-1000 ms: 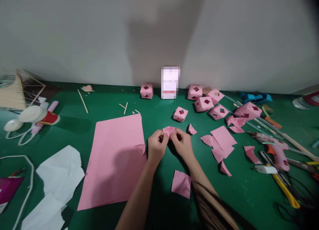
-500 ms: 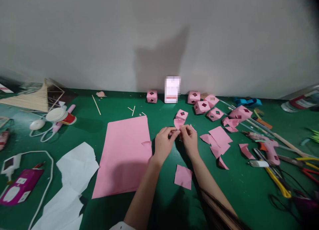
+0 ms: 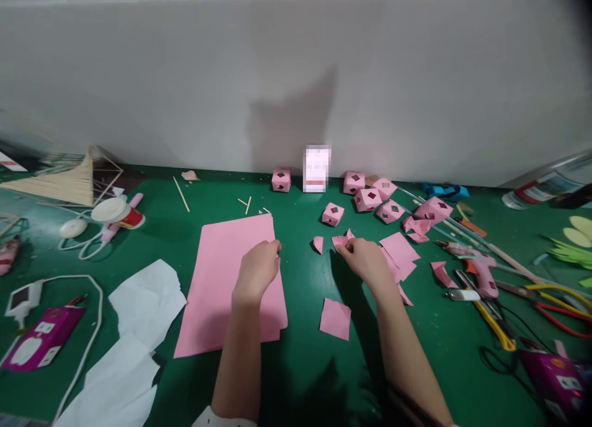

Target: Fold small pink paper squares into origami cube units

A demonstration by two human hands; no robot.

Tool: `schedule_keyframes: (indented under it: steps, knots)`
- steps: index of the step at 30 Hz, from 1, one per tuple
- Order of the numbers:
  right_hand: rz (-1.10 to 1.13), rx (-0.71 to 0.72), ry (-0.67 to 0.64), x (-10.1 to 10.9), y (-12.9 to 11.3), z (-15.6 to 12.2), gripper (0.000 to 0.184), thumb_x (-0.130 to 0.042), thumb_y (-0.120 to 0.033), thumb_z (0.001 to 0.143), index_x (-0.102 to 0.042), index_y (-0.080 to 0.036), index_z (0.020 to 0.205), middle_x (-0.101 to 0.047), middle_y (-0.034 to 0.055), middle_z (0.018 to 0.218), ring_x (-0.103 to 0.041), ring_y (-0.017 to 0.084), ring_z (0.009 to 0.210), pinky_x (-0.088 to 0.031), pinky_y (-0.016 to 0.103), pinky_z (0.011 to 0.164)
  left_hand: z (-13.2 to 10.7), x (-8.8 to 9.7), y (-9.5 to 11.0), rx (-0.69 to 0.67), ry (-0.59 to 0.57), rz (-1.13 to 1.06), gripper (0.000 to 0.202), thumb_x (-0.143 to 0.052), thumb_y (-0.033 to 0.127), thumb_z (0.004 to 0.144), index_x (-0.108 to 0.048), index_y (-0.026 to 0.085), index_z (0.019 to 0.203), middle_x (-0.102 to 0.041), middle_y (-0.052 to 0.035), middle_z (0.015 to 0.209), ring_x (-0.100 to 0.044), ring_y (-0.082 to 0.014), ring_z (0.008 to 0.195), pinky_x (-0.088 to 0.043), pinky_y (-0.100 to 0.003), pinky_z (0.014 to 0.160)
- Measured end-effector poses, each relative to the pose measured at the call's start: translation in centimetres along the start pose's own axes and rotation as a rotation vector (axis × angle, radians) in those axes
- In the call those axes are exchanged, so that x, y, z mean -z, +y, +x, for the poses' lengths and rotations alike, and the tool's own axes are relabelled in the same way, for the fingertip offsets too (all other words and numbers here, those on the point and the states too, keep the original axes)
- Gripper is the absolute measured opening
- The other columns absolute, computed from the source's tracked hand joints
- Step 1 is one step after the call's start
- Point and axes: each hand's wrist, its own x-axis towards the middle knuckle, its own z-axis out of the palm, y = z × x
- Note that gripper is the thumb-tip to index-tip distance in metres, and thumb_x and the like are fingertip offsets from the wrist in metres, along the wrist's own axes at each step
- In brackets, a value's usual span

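My left hand (image 3: 258, 268) is over the right edge of a stack of pink paper sheets (image 3: 217, 279). Its fingers are pressed together; whatever they may hold is too small or hidden to make out. With closed fingertips, my right hand (image 3: 367, 260) pinches a folded scrap of pink paper (image 3: 340, 241) on the green table. A small pink paper piece (image 3: 318, 244) lies between the hands. Behind it sits a pink folded paper box (image 3: 333, 214) with diamond-shaped holes. Nearer me lies a pink paper square (image 3: 335, 319). More pink paper squares (image 3: 400, 249) are partly behind my right hand.
A lit phone-like screen (image 3: 316, 168) leans against the wall, near several pink paper boxes (image 3: 368, 199). At right lie a pink glue gun (image 3: 481, 272), scissors (image 3: 522, 291) and a yellow cutter (image 3: 497, 325). Torn white paper (image 3: 148, 297) and a paper cup (image 3: 115, 212) are at left.
My hands have moved apart: the left went left over the pink sheets, the right slightly right. A small pink piece now lies between them. The view has shifted slightly.
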Motion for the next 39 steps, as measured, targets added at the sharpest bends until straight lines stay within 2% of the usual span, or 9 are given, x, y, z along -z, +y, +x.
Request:
schedule_keyframes:
  steps: [4, 7, 12, 18, 21, 26, 28, 32, 39]
  knots:
    - [0.068, 0.211, 0.121, -0.8, -1.5, -0.2, 0.019, -0.055, -0.029, 0.093, -0.072, -0.02, 0.093, -0.07, 0.009, 0.083, -0.059, 0.025, 0.079, -0.041, 0.033, 0.069, 0.6, -0.8, -0.2, 0.019, -0.005, -0.029, 0.023, -0.05, 0.005, 0.076, -0.065, 0.021, 0.08, -0.069, -0.0082, 0.079, -0.06, -0.0221, 0.07, -0.031, -0.028, 0.059]
    - [0.005, 0.369, 0.273, -2.2, -2.1, 0.2, 0.035, -0.054, -0.015, 0.09, -0.068, -0.025, 0.12, -0.064, 0.0123, 0.115, -0.052, 0.03, 0.1, -0.043, 0.039, 0.085, 0.7, -0.5, -0.1, 0.022, -0.027, -0.061, 0.022, -0.048, 0.006, 0.077, -0.058, 0.021, 0.065, -0.063, -0.0046, 0.064, -0.053, -0.0191, 0.058, -0.028, -0.028, 0.056]
    - [0.078, 0.4, 0.307, -2.9, -2.2, 0.5, 0.015, -0.06, -0.019, 0.088, -0.075, -0.021, 0.088, -0.062, 0.0123, 0.114, -0.048, 0.031, 0.105, -0.043, 0.043, 0.091, 0.6, 0.6, 0.6, -0.025, 0.098, -0.179, 0.023, -0.042, 0.02, 0.092, -0.056, 0.022, 0.074, -0.063, -0.0044, 0.07, -0.055, -0.0186, 0.06, -0.028, -0.028, 0.056]
    - [0.042, 0.434, 0.226, -2.2, -2.7, -0.4, 0.041, -0.053, -0.003, 0.083, -0.068, -0.022, 0.115, -0.06, 0.0113, 0.126, -0.047, 0.031, 0.112, -0.043, 0.044, 0.092, 1.1, 1.0, 1.4, -0.06, 0.079, -0.373, 0.019, -0.042, 0.026, 0.096, -0.057, 0.023, 0.086, -0.065, -0.0019, 0.076, -0.059, -0.0174, 0.064, -0.034, -0.026, 0.057]
    - [-0.109, 0.379, 0.151, -2.7, -2.3, -0.7, 0.039, -0.06, -0.003, 0.077, -0.073, -0.026, 0.106, -0.055, 0.012, 0.135, -0.043, 0.038, 0.118, -0.042, 0.049, 0.091, 1.3, 0.9, 1.5, -0.051, 0.083, -0.41, 0.014, -0.046, 0.02, 0.093, -0.059, 0.023, 0.09, -0.068, -0.0025, 0.085, -0.062, -0.018, 0.072, -0.039, -0.027, 0.062]
    - [-0.047, 0.352, 0.13, -2.1, -2.1, -0.7, 0.008, -0.067, -0.019, 0.082, -0.075, -0.022, 0.082, -0.063, 0.012, 0.123, -0.048, 0.037, 0.114, -0.041, 0.05, 0.094, 1.4, 0.8, 1.4, -0.052, 0.095, -0.387, 0.015, -0.048, 0.016, 0.089, -0.061, 0.022, 0.086, -0.068, -0.0023, 0.081, -0.062, -0.0182, 0.07, -0.039, -0.027, 0.061]
    - [0.074, 0.38, 0.112, -1.3, -2.5, -0.8, 0.007, -0.067, -0.022, 0.084, -0.072, -0.021, 0.079, -0.067, 0.0104, 0.113, -0.054, 0.032, 0.107, -0.041, 0.046, 0.094, 1.5, 0.8, 1.6, -0.07, 0.104, -0.398, 0.015, -0.049, 0.016, 0.088, -0.062, 0.022, 0.083, -0.068, -0.0019, 0.078, -0.061, -0.0179, 0.068, -0.039, -0.027, 0.06]
    - [0.483, 0.314, -0.012, 0.2, -3.8, -1.5, 0.009, -0.056, -0.023, 0.091, -0.065, -0.021, 0.087, -0.072, 0.0024, 0.085, -0.065, 0.019, 0.077, -0.047, 0.03, 0.07, 1.6, 0.8, 2.3, -0.083, 0.103, -0.512, 0.016, -0.051, 0.022, 0.089, -0.065, 0.023, 0.083, -0.07, -0.0013, 0.078, -0.065, -0.018, 0.072, -0.043, -0.027, 0.063]
    - [0.741, 0.214, 0.074, 0.3, -5.3, -2.0, 0.011, -0.062, -0.031, 0.088, -0.067, -0.022, 0.087, -0.073, 0.0009, 0.078, -0.066, 0.016, 0.068, -0.046, 0.026, 0.061, 1.6, 0.8, 3.2, -0.048, 0.033, -0.845, 0.019, -0.057, 0.032, 0.09, -0.072, 0.023, 0.094, -0.075, -0.0032, 0.094, -0.069, -0.0188, 0.085, -0.051, -0.028, 0.074]
